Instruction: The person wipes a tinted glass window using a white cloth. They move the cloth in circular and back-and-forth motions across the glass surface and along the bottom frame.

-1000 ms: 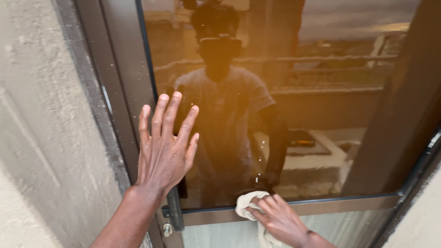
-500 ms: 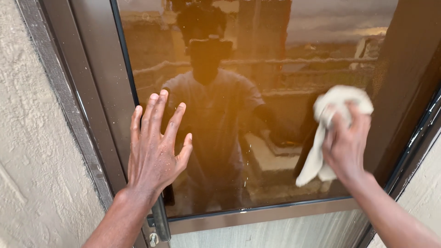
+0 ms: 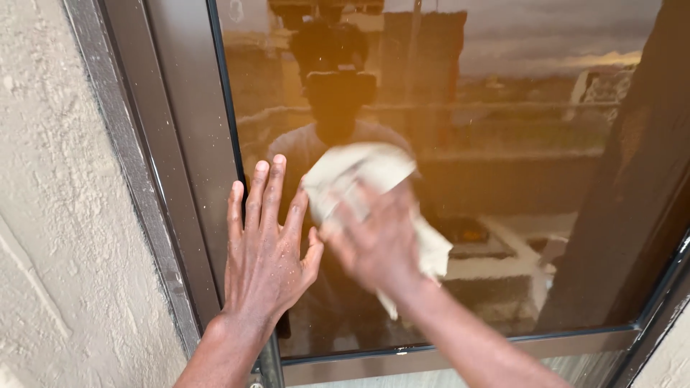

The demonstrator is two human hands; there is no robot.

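Observation:
My left hand point(image 3: 264, 248) lies flat against a tinted glass pane point(image 3: 517, 144), fingers spread and pointing up, close to the pane's left edge. Just to its right, my right hand point(image 3: 374, 241) presses a crumpled cream cloth point(image 3: 359, 172) onto the glass, blurred by motion. The cloth bunches above my fingers and a loose end hangs below my palm. The two hands nearly touch at the thumbs. The pane mirrors a person's upper body and a terrace behind.
A dark brown metal frame point(image 3: 183, 144) borders the glass on the left, with a bottom rail point(image 3: 460, 356) below it. A rough beige plaster wall point(image 3: 65, 215) fills the left side. A dark frame post point(image 3: 632, 201) runs along the right.
My right hand has swept the cloth from the bottom rail up to the right side of the pane, then leftward to beside my left hand. My left hand stayed flat on the glass.

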